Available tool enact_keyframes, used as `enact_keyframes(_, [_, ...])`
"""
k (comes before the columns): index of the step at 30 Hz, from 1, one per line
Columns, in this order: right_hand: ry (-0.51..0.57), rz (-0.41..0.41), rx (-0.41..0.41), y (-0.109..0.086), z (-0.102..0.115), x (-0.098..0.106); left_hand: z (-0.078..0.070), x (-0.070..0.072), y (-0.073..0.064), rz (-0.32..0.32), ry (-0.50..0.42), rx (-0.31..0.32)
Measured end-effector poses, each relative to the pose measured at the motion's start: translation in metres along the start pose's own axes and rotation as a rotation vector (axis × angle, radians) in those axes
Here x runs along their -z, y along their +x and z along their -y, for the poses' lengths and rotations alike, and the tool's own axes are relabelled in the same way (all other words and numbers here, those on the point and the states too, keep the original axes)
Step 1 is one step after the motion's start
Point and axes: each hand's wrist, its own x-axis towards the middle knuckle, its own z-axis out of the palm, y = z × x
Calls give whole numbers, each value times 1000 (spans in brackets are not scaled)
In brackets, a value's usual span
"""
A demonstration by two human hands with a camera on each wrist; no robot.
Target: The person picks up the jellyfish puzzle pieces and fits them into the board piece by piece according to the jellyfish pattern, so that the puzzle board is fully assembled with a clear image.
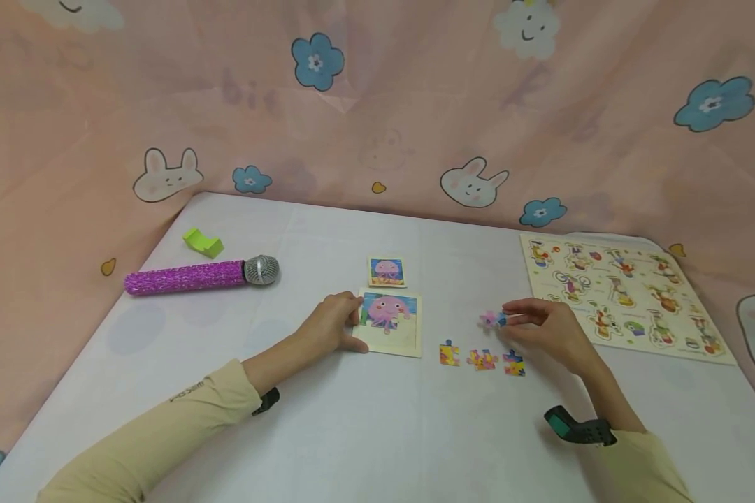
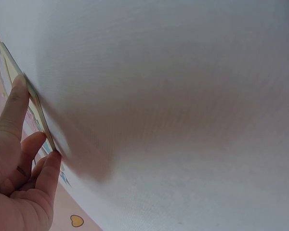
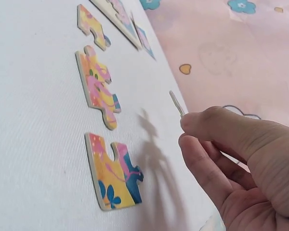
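Now, left hand: its thumb and fingers hold the left edge of the puzzle board.
Right hand: its fingers pinch one pink and blue puzzle piece, up off the worktop, to the right of the board.
Puzzle board: one, in the middle of the worktop; a pink animal fills the top part, and plain cream shows below.
Loose pieces: three in a row, not touching: a left piece, a middle piece and a right piece.
Picture card: one, small, just past the board, with a pink animal too.
Big picture sheet: one, on the right, with lots of little pictures.
Only in the head view: one purple microphone and one green block, both on the left.
Only in the right wrist view: the pinched piece from its thin side, and a blue flower shape on the nearest loose piece.
Only in the left wrist view: the board's side edge, close up.
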Motion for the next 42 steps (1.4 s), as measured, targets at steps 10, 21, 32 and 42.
enact_keyframes(10, [120,9,6,13,15,-16,-1,1,-2,-10,25,-30])
enact_keyframes(21, [129,9,-4,23,23,-38,-1,1,-2,-11,19,-31])
enact_keyframes(32, [172,29,6,31,40,-62,-1,0,-3,-25,1,-49])
enact_keyframes(42, [172,55,5,36,53,-82,-1,0,-3,-24,-6,-40])
